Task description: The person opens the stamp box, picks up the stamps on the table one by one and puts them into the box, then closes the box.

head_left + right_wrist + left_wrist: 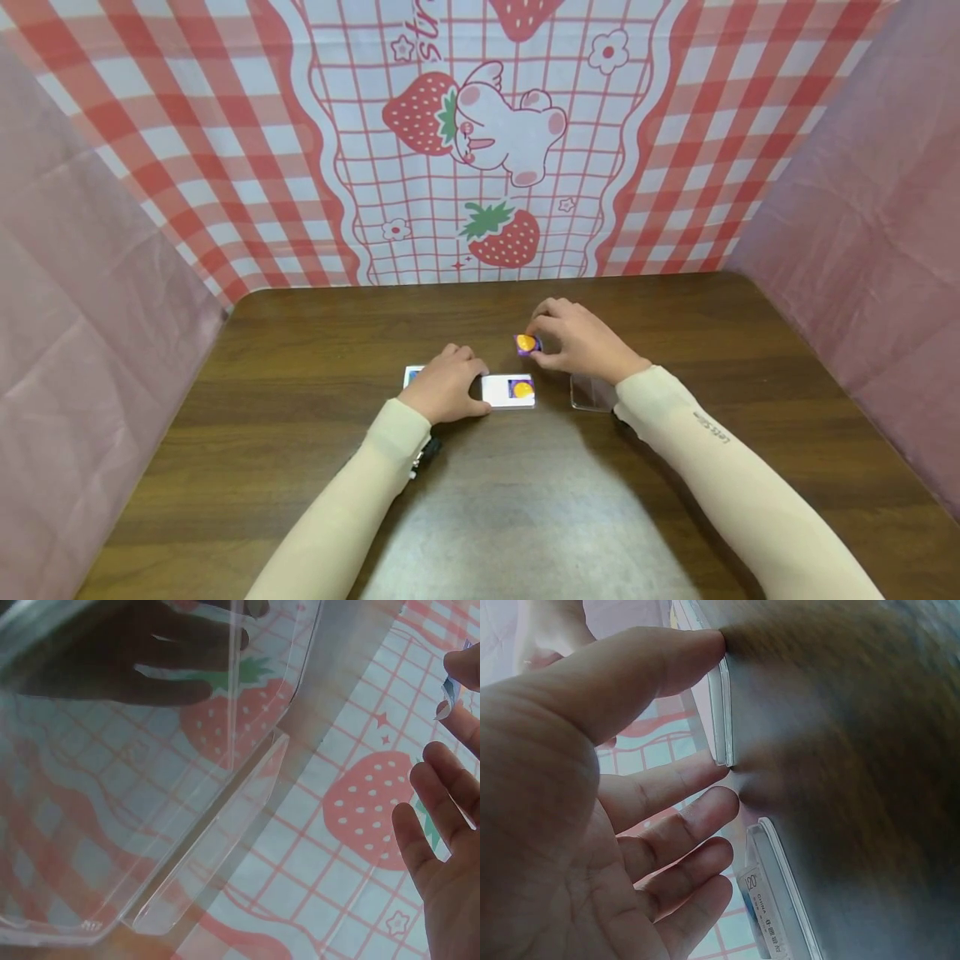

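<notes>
My right hand point(576, 332) pinches a small purple-and-orange stamp point(527, 344) between thumb and forefinger, raised beyond the white case. In the right wrist view, the stamp point(450, 694) shows its pale back and a curled corner. My left hand point(448, 385) holds the left end of a flat white case point(495, 392), thumb and forefinger at its two corners. A similar purple-and-orange stamp point(521, 389) lies on that case's right half. Left of it, a second case point(412, 372) with a blue stamp is mostly hidden by the left hand; "CHINA" print shows on its stamp point(761, 919).
A clear plastic case point(590, 393) lies under my right wrist and partly behind it. The brown wooden table point(300, 333) meets a strawberry-print cloth point(480, 208) at the back. Pink cloth hangs along both sides.
</notes>
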Tool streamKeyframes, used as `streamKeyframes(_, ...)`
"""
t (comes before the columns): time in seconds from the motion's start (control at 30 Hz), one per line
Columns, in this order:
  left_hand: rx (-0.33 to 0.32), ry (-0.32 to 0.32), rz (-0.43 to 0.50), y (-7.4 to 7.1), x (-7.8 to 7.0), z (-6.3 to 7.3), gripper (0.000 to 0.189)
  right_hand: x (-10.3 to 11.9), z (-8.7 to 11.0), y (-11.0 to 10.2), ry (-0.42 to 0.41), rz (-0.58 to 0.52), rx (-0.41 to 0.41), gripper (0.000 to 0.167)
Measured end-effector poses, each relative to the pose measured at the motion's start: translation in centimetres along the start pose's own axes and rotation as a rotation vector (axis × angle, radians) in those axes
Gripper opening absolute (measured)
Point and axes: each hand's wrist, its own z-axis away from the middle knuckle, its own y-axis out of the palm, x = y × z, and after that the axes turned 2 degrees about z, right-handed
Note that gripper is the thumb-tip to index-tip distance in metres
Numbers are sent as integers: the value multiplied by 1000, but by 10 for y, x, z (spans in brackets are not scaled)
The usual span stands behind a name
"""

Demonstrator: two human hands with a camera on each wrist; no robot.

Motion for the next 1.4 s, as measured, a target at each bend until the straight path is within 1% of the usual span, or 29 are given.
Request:
streamKeyframes(0.37,14,-1,-6,-2,1,0,62,12,-1,1,-10,20,18,28)
streamKeyframes(0.57,24,-15,-16,-3,5,0,59,17,0,4,-9,20,49,28)
streamKeyframes(0.73,30,-14,-13,-3,5,0,57,20,0,7,-9,13,64,28)
streamKeyframes(1.0,32,-11,-11,-3,5,0,56,33,-3,14,-55,11,74,25)
streamKeyframes(1.4,29,-8,-2,-3,5,-1,58,50,-6,24,-37,16,157,20)
